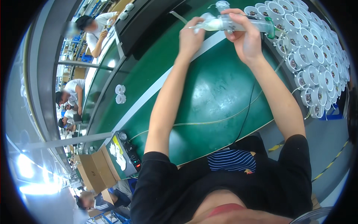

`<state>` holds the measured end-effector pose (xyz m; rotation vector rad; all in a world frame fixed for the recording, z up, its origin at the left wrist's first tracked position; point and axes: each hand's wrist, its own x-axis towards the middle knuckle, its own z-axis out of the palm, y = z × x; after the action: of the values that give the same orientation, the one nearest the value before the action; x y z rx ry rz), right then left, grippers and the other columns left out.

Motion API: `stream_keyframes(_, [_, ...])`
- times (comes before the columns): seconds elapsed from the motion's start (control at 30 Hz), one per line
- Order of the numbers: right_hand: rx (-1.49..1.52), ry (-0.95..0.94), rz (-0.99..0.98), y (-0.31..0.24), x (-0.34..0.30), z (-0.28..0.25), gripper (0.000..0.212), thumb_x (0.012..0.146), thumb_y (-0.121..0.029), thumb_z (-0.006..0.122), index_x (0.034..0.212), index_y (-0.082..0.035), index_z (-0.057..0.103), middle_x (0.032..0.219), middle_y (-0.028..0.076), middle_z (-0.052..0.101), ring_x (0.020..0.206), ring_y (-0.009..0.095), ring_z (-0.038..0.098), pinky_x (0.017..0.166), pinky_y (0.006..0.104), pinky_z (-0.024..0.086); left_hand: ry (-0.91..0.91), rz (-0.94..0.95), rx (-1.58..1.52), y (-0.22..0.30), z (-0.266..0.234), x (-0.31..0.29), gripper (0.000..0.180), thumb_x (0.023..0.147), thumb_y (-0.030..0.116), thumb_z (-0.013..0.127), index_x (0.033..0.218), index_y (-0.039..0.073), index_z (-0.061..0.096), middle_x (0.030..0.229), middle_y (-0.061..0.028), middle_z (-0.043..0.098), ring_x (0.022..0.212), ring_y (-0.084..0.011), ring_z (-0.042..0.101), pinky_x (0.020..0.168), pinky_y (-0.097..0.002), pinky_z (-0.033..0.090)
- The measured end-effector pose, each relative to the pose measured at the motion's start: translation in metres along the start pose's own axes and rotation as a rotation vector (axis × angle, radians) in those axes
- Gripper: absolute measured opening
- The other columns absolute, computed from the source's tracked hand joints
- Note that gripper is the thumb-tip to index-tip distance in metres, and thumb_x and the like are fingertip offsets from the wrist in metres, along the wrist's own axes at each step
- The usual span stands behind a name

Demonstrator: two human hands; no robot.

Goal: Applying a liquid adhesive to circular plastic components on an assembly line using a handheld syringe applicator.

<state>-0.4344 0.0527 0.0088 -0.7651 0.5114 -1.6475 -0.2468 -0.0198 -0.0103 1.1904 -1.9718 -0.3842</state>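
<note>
Green bench [209, 93]; clear syringe [263, 26] at 1 o'clock. Right hand [246, 39] wrapped round its barrel; left hand [191, 41] by the front end, can't tell if gripping. Likely light, stiff, slick plastic: hold mid-barrel, spare the thin tip.

A syringe [244, 25] is held nearly level above the far part of the surface [223, 82]. Its long, clear barrel is whitened toward the thin tip, which is pointed left; its right end is fitted in green. A white piece [207, 16], partly hidden, is seen just beside the tip.
</note>
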Motion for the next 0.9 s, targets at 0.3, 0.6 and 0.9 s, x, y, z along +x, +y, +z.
stream_keyframes(0.3, [-0.143,-0.071,0.291,0.015,-0.012,0.032,0.029,0.096,-0.030,0.067,0.110,-0.005,0.071,0.087,0.001,0.063,0.068,0.009,0.051,0.062,0.0249,0.039,0.027,0.033,0.228,-0.017,-0.106,-0.125,0.032,0.089,0.018,0.082,0.112,0.005,0.065,0.119,-0.0136,0.073,0.105,-0.0316,0.072,0.089,-0.0395,0.056])
stream_keyframes(0.6, [-0.710,-0.344,0.161,0.033,-0.028,0.039,0.028,0.098,-0.028,0.069,0.114,-0.005,0.071,0.095,0.004,0.071,0.080,0.012,0.066,0.072,0.0260,0.049,0.082,0.044,0.085,-0.026,-0.108,-0.143,0.066,0.077,0.018,0.092,0.134,0.007,0.061,0.121,-0.0080,0.074,0.094,-0.0210,0.072,0.084,-0.0334,0.057])
stream_keyframes(0.9, [-0.807,-0.425,0.012,0.044,-0.028,0.030,0.026,0.098,-0.020,0.071,0.118,-0.003,0.069,0.101,0.006,0.071,0.084,0.012,0.067,0.076,0.0271,0.051,0.150,0.124,0.149,-0.022,-0.108,-0.144,0.060,0.075,0.019,0.090,0.129,0.011,0.064,0.106,-0.0056,0.072,0.088,-0.0240,0.070,0.074,-0.0361,0.055])
